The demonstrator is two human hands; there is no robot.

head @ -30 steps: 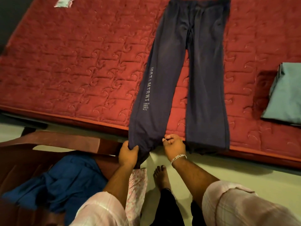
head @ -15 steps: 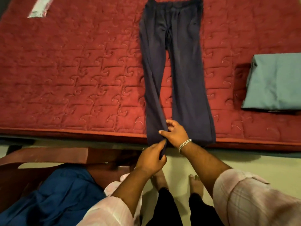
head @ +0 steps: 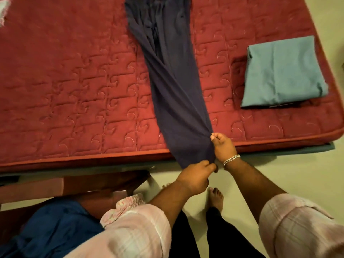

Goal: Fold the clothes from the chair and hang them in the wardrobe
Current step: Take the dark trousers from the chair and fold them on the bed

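Dark navy trousers (head: 173,86) lie lengthwise on the red quilted mattress (head: 74,90), one leg laid over the other, the hems hanging over the near edge. My left hand (head: 195,175) grips the bottom of the hems. My right hand (head: 222,146), with a silver bracelet at the wrist, pinches the right side of the hems just above. A blue garment (head: 48,228) and a pink patterned cloth (head: 126,203) lie on the brown chair (head: 74,185) at lower left.
A folded teal garment (head: 283,71) rests on the mattress at right. A pale scrap (head: 3,12) lies at the far left corner. My bare feet (head: 216,198) stand on the light floor (head: 279,175) between chair and bed.
The left trouser leg has been folded over the right one, so the printed lettering no longer shows. Both hands have moved right and now hold the stacked hems together.
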